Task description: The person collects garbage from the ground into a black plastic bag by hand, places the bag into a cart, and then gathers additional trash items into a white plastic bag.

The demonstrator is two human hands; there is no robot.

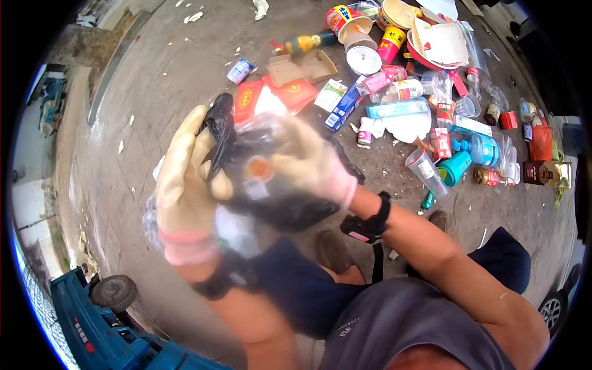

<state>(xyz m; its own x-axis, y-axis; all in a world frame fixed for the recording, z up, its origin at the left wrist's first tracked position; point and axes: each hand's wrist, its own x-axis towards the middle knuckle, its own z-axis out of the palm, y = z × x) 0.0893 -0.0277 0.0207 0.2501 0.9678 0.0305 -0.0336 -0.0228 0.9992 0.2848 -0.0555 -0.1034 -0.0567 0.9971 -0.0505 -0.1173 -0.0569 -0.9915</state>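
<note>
My left hand [182,185], in a cream glove with a pink cuff, grips the bunched edge of a black plastic bag [302,209] between thumb and fingers. My right hand [311,163], gloved the same way, is over the bag's mouth and smeared by motion, so I cannot tell whether its fingers hold anything. Clear plastic [268,121] shows at the far side of the bag's mouth. Between my hands is a blurred orange round thing [259,168], too unclear to name. Translucent plastic [235,231] hangs below my left hand.
Sorted-looking litter covers the ground ahead and right: red packets [248,98], a flattened cardboard box [302,68], a blue carton [345,108], a water bottle [484,150], a teal cup [455,168] and food tubs [438,43]. A blue vehicle [92,327] stands at lower left.
</note>
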